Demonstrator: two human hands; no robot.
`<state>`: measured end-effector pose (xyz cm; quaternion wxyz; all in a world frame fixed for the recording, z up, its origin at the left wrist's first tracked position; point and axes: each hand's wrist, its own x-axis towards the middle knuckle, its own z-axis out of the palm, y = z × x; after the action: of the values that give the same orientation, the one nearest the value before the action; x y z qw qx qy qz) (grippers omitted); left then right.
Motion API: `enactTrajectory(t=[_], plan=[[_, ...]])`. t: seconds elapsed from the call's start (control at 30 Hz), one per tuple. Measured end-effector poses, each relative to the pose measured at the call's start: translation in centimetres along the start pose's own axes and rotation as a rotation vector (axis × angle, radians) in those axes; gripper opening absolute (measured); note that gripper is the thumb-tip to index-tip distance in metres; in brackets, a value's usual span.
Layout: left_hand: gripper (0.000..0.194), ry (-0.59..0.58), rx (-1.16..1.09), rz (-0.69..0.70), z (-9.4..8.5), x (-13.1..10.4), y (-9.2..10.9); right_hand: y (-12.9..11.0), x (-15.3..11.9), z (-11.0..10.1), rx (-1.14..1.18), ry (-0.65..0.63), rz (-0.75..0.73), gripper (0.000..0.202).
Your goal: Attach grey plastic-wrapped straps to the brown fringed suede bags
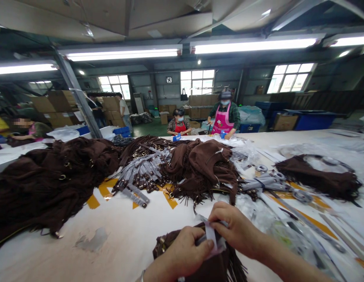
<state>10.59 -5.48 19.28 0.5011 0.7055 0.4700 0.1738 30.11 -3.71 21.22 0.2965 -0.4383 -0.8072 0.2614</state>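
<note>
L hand [188,250] & R hand [230,225] pinch plastic wrap [211,235] over brown bag [211,269], nr table's [123,239] near edge; wrap prob. light, slippery, best gripped by ends.

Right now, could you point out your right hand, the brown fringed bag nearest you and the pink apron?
Right hand [233,224]: head view, back of the hand.
Nearest brown fringed bag [215,267]: head view, its body, left of the fringe.
Pink apron [222,120]: head view, its front.
</note>
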Motion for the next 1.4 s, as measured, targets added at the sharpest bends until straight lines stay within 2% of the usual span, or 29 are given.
enactTrajectory(t=[0.1, 0.2, 0.37, 0.57, 0.67, 0.77, 0.87, 0.97, 1.13, 1.2, 1.27, 1.4], plan=[[0.019, 0.021, -0.012, -0.004, 0.2, 0.1, 0.0, 0.3, -0.3, -0.3, 0.008, 0.011, -0.050, 0.016], [0.021, 0.030, 0.008, 0.030, 0.4, 0.0, -0.1, 0.2, -0.3, -1.1, 0.035, -0.094, -0.040, 0.019], [0.015, 0.056, 0.032, 0.103, 0.8, 0.1, -0.2, -0.4, 0.1, -2.3, -0.008, -0.219, 0.037, 0.021], [0.014, 0.002, 0.005, 0.139, 1.3, 0.2, -0.4, -0.2, 0.4, -1.9, -0.052, -0.226, 0.163, 0.019], [0.016, 0.025, 0.014, 0.096, 1.3, 0.3, -0.1, 0.5, 0.0, -0.8, -0.169, -0.149, 0.029, 0.016], [0.020, 0.051, 0.056, 0.047, 1.2, 0.4, 0.3, 1.1, -0.7, 0.3, -0.391, -0.064, -0.242, 0.019], [0.022, 0.046, 0.063, 0.066, 1.2, 0.6, 0.4, 1.1, -1.3, 0.1, -0.430, -0.100, -0.399, 0.022], [0.025, 0.057, 0.087, 0.067, 1.3, 0.6, 0.2, 0.6, -1.1, -1.0, -0.226, -0.181, -0.281, 0.027], [0.021, 0.042, 0.146, 0.103, 1.8, 0.4, -0.2, 0.8, 0.1, -2.0, 0.108, -0.321, 0.148, 0.012], [0.020, 0.051, 0.193, 0.111, 2.0, 0.4, -0.5, 1.2, 0.5, -1.9, 0.152, -0.372, 0.267, 0.017], [0.021, 0.076, 0.259, 0.116, 2.1, 0.3, -0.6, 1.4, 0.7, -1.9, 0.137, -0.422, 0.273, 0.022], [0.021, 0.071, 0.312, 0.119, 1.9, 0.2, -0.8, 0.9, 0.9, -1.8, 0.031, -0.515, 0.107, 0.012]])
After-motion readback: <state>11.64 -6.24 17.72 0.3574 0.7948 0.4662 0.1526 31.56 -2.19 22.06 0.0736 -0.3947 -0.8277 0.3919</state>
